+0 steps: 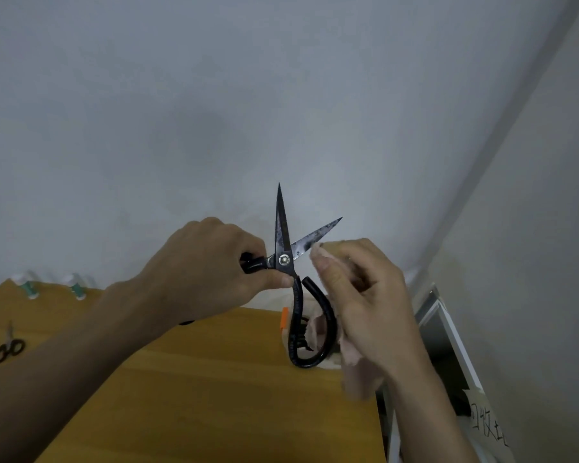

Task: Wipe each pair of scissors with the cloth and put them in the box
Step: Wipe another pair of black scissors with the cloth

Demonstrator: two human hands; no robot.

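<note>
Scissors (284, 259) being wiped, blades spread.
Left hand (211, 259) is gripping one handle; right hand (358, 289), pinching the cloth (358, 375), is touching the right-leaning blade.

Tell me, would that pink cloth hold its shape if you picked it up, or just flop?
Probably flop: the pink cloth droops in loose folds below the right hand, so it looks soft and light. It likely bunches easily, since the fingers gather it against the blade of the big black scissors.
</note>
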